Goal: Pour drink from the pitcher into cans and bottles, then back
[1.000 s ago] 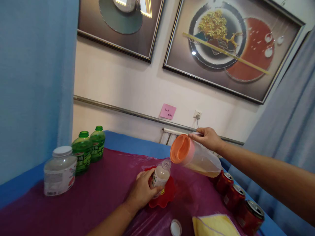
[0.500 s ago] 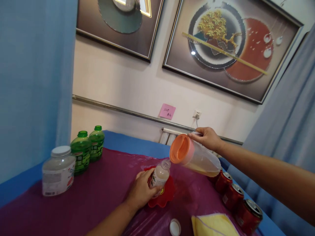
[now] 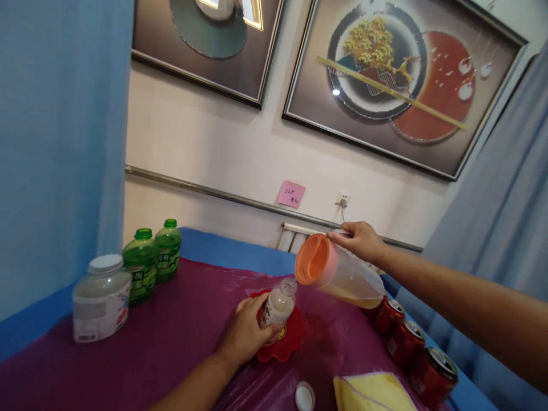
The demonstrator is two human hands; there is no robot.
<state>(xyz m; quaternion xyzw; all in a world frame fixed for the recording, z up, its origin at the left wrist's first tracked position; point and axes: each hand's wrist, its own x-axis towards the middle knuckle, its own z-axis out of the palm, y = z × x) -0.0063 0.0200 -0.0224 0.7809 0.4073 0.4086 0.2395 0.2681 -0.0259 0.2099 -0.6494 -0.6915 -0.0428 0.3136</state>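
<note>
My left hand [image 3: 248,331] is wrapped round a small clear bottle [image 3: 280,305] with a printed label and an open neck; it tilts to the right over a red scalloped dish [image 3: 291,339]. By its handle, my right hand [image 3: 362,242] grips a translucent pitcher [image 3: 349,279] with an orange lid. The pitcher is tipped on its side, its lid end just right of the bottle's mouth. Yellowish liquid lies along its lower side. Whether any liquid runs between the two, I cannot tell. A white cap [image 3: 305,396] lies on the purple cloth below.
Several red cans [image 3: 405,342] line the right edge. A folded yellow cloth [image 3: 374,393] lies in front of them. At left stand two green bottles [image 3: 141,268] and a clear jar [image 3: 101,299] with a white lid. Purple sheeting [image 3: 171,342] covers the blue table.
</note>
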